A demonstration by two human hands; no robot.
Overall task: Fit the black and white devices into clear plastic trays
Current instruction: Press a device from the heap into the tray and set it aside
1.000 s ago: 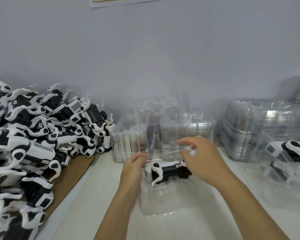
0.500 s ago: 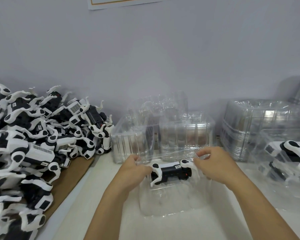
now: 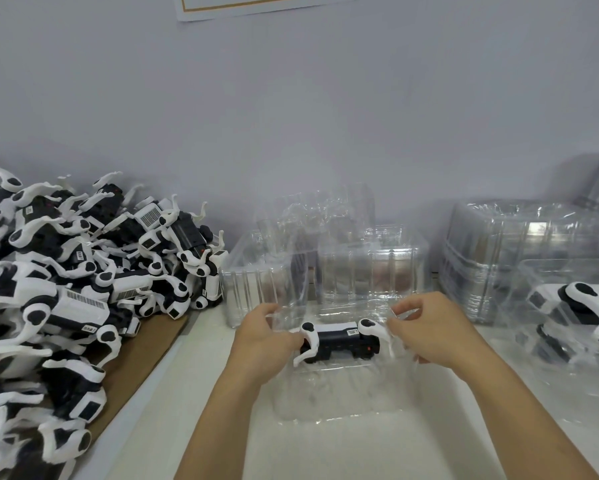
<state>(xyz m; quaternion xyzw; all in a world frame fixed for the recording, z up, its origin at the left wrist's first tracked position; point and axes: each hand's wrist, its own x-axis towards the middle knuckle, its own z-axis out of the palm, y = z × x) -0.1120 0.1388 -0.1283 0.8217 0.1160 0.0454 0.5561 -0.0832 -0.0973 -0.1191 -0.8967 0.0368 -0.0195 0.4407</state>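
A black and white device (image 3: 339,341) lies on its side in a clear tray (image 3: 343,389), in the far half of it. The tray sits on the white table (image 3: 360,448), and everything else is placed from it.

The left hand (image 3: 263,337) is at the tray's left end, fingers curled over the rim with the thumb against the device's white leg. The right hand (image 3: 426,330) is at the tray's right end, its fingers bent and pinching the thin plastic wall there. The plastic is so clear and creased that I cannot tell exactly where the fingertips meet it.

Just behind the tray stand two empty trays (image 3: 325,271) side by side, with more crumpled clear plastic behind them. To the tray's right lies a packed tray (image 3: 575,306) holding another device, and behind that a stack (image 3: 519,244) of nested trays against the wall. Well to the tray's left a heap (image 3: 66,271) of loose devices is piled on brown cardboard (image 3: 142,358). Above, on the wall, hangs the lower edge of a paper (image 3: 249,3).
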